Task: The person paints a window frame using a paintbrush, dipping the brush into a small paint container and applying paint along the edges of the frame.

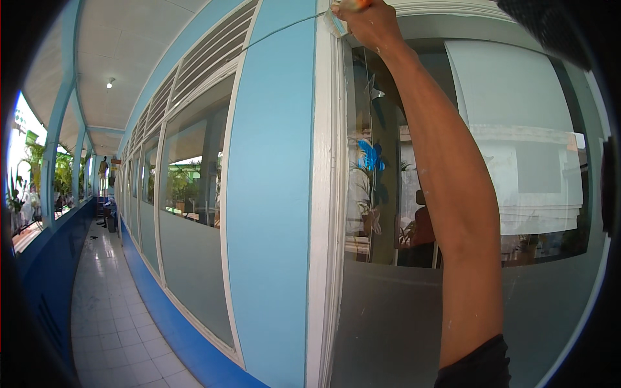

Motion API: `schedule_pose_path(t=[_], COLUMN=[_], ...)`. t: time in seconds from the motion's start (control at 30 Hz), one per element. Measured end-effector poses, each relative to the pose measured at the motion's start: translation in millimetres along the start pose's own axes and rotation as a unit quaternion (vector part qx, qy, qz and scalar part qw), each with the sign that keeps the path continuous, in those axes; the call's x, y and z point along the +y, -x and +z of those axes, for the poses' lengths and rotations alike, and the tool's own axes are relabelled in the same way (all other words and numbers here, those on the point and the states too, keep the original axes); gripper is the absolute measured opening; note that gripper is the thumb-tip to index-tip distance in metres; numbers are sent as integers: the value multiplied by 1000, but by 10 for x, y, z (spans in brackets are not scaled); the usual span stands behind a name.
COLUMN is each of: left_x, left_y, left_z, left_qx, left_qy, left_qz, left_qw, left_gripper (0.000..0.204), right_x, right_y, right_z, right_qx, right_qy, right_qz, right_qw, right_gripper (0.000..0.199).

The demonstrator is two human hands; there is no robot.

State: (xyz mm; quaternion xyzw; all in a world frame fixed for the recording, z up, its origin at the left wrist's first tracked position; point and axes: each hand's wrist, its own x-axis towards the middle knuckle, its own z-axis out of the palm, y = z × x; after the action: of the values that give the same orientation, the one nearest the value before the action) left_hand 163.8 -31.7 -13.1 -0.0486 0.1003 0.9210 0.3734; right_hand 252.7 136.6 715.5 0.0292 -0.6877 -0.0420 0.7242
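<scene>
My right arm reaches up from the lower right, past the window glass [530,194]. At the top edge of the view, my right hand [372,24] is closed round what looks like a paintbrush [336,26], with a bit of orange at its handle. Its pale flat end lies against the upper left corner of the white window frame [326,129]; the hand and the picture's edge hide much of it. White specks, like paint, dot my hand and forearm. Nowhere in view is my left hand.
Left of the frame stands a light blue wall [272,194], crossed near its top by a thin cable [284,30]. Louvred windows [213,39] run along the corridor. Its tiled floor [119,310] is bordered by a dark blue low wall [48,271]. A person [103,167] is far off.
</scene>
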Motion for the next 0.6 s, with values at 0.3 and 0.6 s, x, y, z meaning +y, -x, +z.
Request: schedule_pose_path(t=[0.3,0.6], left_x=[7,-35], left_y=[-106,-39], left_z=[-238,-216], left_qx=[-43,-37], left_qy=[26,-22], left_qz=[-16,35], left_qw=[999,998], left_gripper=[75,80], right_x=[-34,-16], right_y=[-60,-36], right_z=[-39,39], right_qx=[6,18], right_qy=[3,8], right_qz=[1,2], right_qw=[1000,1000], right_gripper=[22,21])
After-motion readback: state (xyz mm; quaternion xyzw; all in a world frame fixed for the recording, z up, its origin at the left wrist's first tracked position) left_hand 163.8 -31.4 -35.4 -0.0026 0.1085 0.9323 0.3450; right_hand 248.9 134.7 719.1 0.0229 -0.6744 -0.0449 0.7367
